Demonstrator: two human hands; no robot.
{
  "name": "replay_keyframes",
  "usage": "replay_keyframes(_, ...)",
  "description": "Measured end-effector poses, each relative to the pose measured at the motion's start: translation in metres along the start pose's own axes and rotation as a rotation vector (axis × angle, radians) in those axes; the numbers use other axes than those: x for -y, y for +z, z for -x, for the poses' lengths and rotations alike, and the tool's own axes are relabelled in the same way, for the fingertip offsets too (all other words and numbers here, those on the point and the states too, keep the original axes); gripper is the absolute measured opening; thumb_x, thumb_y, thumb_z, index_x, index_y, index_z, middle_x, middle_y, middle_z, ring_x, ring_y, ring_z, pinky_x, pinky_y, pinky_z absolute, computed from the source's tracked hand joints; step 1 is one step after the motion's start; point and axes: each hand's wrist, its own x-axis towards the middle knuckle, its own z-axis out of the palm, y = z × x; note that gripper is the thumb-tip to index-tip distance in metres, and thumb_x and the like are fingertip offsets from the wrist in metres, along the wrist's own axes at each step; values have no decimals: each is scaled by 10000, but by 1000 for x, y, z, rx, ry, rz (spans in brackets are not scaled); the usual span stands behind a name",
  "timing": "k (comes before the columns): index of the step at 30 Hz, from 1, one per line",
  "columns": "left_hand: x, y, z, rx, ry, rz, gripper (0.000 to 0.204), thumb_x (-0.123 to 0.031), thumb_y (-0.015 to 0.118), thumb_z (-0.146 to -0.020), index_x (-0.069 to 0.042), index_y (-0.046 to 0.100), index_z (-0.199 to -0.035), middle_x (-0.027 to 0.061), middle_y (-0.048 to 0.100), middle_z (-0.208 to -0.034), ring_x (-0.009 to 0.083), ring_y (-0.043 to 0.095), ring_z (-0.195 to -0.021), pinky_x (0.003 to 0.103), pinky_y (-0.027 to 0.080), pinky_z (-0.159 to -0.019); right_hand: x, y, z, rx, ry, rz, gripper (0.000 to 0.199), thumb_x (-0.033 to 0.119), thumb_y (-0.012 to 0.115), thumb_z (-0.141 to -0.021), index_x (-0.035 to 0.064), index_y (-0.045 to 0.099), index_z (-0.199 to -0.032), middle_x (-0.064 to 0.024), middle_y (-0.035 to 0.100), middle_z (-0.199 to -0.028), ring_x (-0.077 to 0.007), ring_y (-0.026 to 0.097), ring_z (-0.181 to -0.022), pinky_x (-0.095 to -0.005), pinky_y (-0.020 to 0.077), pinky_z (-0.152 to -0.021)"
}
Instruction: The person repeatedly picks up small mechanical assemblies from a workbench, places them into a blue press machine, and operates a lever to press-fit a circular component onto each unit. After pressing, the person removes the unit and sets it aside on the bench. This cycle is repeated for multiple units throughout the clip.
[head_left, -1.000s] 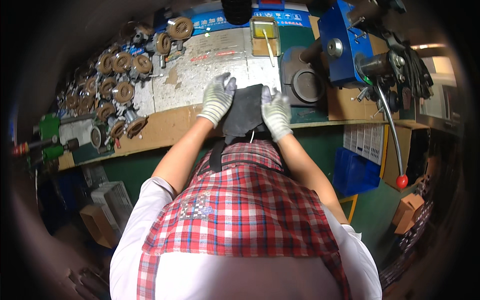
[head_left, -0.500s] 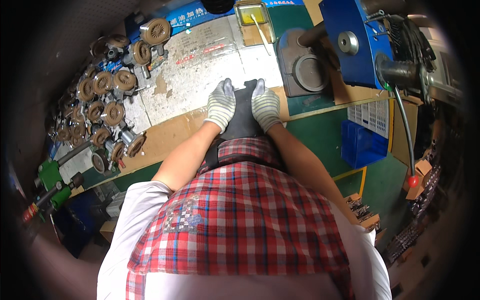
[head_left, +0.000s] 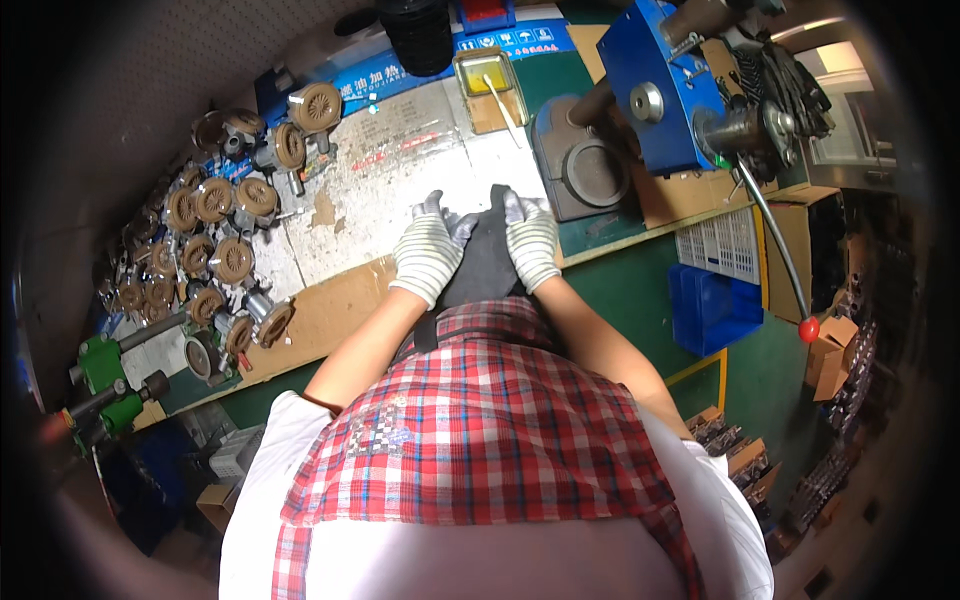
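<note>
Both my hands wear white gloves with grey stripes and grey fingertips, above the near edge of the workbench. My left hand (head_left: 428, 250) has its fingers apart, with the thumb stretched toward a black cloth-like piece (head_left: 482, 262). That piece lies between my hands, narrowing to a tip at the far end and running back to my red plaid apron (head_left: 480, 430). At its right edge, my right hand (head_left: 530, 238) has its fingers closed on it near the tip. The underside of both hands is hidden.
Many brown round-faced motor-like parts (head_left: 232, 258) crowd the bench's left. Ahead stands a tray (head_left: 513, 112) with yellow contents and a brush (head_left: 500, 105). A dark metal base (head_left: 560, 195) and blue press (head_left: 650, 100) with a red-knobbed lever (head_left: 808, 328) occupy the right.
My left hand has shifted left, away from the black piece, and its fingers have spread. The right hand stays at the piece's edge. The view has tilted, so the bench sits lower.
</note>
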Motion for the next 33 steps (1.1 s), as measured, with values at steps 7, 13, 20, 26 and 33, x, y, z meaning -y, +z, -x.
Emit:
replay_keyframes(7,26,-32,11,-3,45,193,321,-221,526,-936,-34,532,-1197,224,633,-1030,342,639,-934,428,503,-804,-13,-77,38,-150,57,-390,483,390,467,-992,-30,600,-794,-116,550,-666,-205,400,-637,-340,426,-640)
replay_keyframes(13,83,23,45,187,184,-46,801,-201,711,-751,-34,307,-1422,223,405,-1393,381,366,-1302,439,293,-1102,-135,-185,18,-454,449,-151,705,524,352,-990,-67,575,-677,-105,514,-581,-211,371,-582,-403,386,-575)
replay_keyframes(20,78,102,52,311,187,-71,906,-585,642,-699,-134,337,-1424,134,332,-1460,332,237,-1374,499,120,-1154,-169,-208,-75,-119,230,382,519,370,591,-874,-46,516,-1175,-224,632,-1086,-339,585,-1001,-373,475,-876)
replay_keyframes(26,79,139,13,208,162,816,728,-636,462,-850,-142,396,-1382,92,444,-1410,268,371,-1315,503,259,-1111,-172,-166,-69,-254,242,23,540,401,452,-963,-58,530,-1236,-206,592,-1220,-307,559,-1125,-356,414,-977)
replay_keyframes(33,-32,0,16,408,45,916,564,-360,737,-823,-65,546,-1264,64,597,-1213,196,537,-1117,353,430,-989,-138,-143,31,159,218,-552,319,276,508,-979,12,600,-1132,-38,630,-819,-91,571,-671,-239,483,-612)
